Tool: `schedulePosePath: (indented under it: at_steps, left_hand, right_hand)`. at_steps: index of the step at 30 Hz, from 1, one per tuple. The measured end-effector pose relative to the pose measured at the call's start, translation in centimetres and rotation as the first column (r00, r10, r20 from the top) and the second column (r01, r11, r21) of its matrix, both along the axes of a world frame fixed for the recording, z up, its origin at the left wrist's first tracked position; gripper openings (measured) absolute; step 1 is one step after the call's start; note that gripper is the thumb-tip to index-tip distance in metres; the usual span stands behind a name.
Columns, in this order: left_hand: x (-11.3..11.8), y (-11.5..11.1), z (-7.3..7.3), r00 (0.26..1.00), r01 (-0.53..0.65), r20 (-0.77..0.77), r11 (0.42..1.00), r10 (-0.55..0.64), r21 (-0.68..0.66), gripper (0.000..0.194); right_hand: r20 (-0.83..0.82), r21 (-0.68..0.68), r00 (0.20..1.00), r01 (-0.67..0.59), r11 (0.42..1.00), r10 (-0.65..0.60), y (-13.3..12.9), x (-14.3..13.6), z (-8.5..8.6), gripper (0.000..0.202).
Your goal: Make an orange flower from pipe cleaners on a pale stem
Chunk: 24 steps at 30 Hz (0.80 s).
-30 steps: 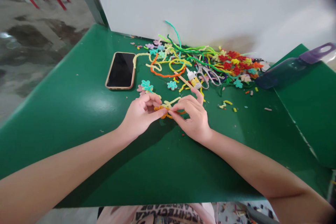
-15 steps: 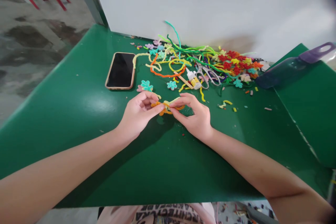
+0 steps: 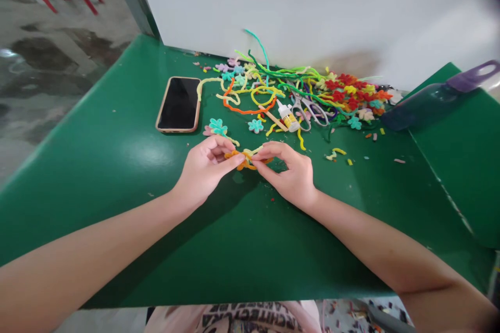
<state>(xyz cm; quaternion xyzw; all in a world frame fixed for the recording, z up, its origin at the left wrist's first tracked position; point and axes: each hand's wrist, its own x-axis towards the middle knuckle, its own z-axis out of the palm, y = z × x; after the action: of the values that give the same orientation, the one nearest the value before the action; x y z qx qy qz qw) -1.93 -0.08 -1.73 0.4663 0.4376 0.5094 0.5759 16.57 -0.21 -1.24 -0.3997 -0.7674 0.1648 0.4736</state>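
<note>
Between my two hands is a bent orange pipe cleaner (image 3: 242, 165) with loops like petals, and a pale yellow pipe cleaner (image 3: 255, 150) lies against it. My left hand (image 3: 207, 166) pinches the looped orange end between thumb and fingers. With thumb and forefinger, my right hand (image 3: 289, 171) grips the pieces close to the left fingertips. The fingers partly hide where the two colours meet. Just beyond my left hand lies a turquoise pipe-cleaner flower (image 3: 217, 126), and another turquoise flower (image 3: 255, 125) rests further right.
A phone (image 3: 179, 104) lies at left on the green table (image 3: 242, 255). Behind my hands are a glue bottle (image 3: 288, 116), scissors (image 3: 310, 111), loose pipe cleaners (image 3: 269, 94) and heaped red and orange flowers (image 3: 349, 91). A bottle (image 3: 425, 98) lies at right. Scraps (image 3: 336, 152) dot the surface.
Both hands stay nearly in place. The pale yellow strand by my right fingers has shifted slightly, and less orange shows beyond the right fingers.
</note>
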Motion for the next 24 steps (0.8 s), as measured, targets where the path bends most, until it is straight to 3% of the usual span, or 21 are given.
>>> schedulePosePath:
  at_steps: [7,15,24]
  left_hand:
    - [-0.06,0.09,-0.31,0.999,0.001,-0.047,0.999,0.001,0.052,0.019]
    - [-0.25,-0.46,-0.15,0.955,-0.020,-0.286,0.975,0.084,0.221,0.016]
    - [-0.06,-0.51,-0.07,0.963,-0.033,-0.262,0.995,0.058,0.098,0.021]
  right_hand:
    - [0.041,0.118,0.996,-0.084,0.990,0.079,0.40,-0.04,-0.14,0.012]
    - [0.084,0.122,0.988,-0.141,0.983,0.131,0.46,0.04,-0.20,0.015]
    - [0.092,0.110,0.986,-0.150,0.983,0.140,0.38,-0.16,-0.20,0.014]
